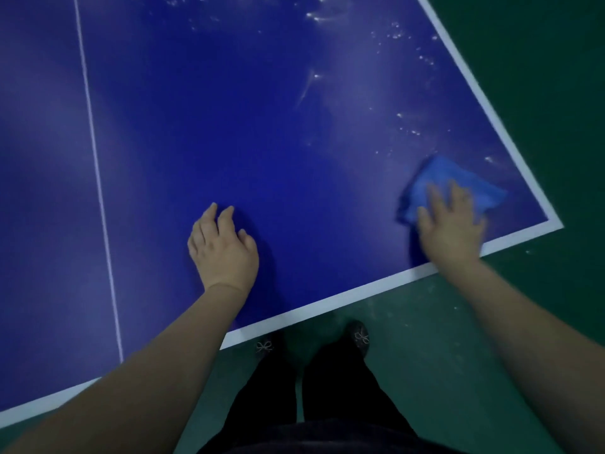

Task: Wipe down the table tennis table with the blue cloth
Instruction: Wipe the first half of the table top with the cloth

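**One corner under the cloth, a long speckled strip left to wipe**

The worktop (294, 126) fills most of the view: a dark blue surface w/ a thin centre line (95, 158) on the left and a white edge line (474, 80) down the right side, green floor (556, 93) beyond it. White specks (409, 129) and smears run in a band just inside that right edge, from near the cloth up to the far end of the view. The middle looks clean, so that band is prob. the work remaining.

The blue cloth (458, 172) lies bunched on the worktop near the near-right corner, just inside the edge line. The right hand (451, 221) presses down on it w/ fingers spread and fairly straight, i.e. pushing, not gripping. The left hand (222, 247) rests on bare worktop well apart from the cloth, fingers relaxed and holding nothing, seemingly as a brace.

To do this step well:
- Keep the palm flat so the cloth doesn't roll or slip out from under it.
- Push along the edge in overlapping strokes, away from the body, esp. over the specks.
- Refold the cloth if it smears.
- Lean on the braced hand for reach & don't drag a forearm over wiped areas.
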The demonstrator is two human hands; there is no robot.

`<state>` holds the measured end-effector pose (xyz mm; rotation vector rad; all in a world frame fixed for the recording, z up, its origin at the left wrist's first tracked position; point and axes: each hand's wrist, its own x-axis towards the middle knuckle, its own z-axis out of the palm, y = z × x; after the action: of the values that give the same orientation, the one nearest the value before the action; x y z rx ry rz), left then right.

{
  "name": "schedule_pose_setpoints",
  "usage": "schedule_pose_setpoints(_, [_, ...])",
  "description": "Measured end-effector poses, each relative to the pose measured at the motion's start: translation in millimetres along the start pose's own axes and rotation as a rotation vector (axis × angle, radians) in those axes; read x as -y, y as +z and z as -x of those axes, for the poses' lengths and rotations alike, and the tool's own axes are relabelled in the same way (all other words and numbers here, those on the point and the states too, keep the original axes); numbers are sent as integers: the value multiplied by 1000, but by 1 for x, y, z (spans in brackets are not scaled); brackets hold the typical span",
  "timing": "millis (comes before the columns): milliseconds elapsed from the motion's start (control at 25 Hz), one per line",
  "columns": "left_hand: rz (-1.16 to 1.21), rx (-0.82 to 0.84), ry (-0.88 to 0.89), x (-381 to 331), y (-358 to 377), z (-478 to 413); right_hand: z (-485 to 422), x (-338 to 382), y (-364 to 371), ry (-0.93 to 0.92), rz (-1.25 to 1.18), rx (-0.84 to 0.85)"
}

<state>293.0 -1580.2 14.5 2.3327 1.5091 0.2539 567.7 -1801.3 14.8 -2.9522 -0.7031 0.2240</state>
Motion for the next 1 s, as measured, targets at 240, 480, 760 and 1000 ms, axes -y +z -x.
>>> schedule_pose_setpoints(240, [-66, -77, -3, -14, 20, -2, 13, 56, 20, -679, 16, 35])
schedule_pose_setpoints(480, [-80, -93, -27, -21, 16, -1, -36, -60, -13, -84, -12, 37])
schedule_pose_setpoints(760, [-97, -95, -74, -20, 18, -3, -47, 85, 16, -871, 8, 57])
schedule_pose_setpoints(1000, [-117, -75, -97, -20, 17, -4, -107, -17, -14, -90, -80, 0])
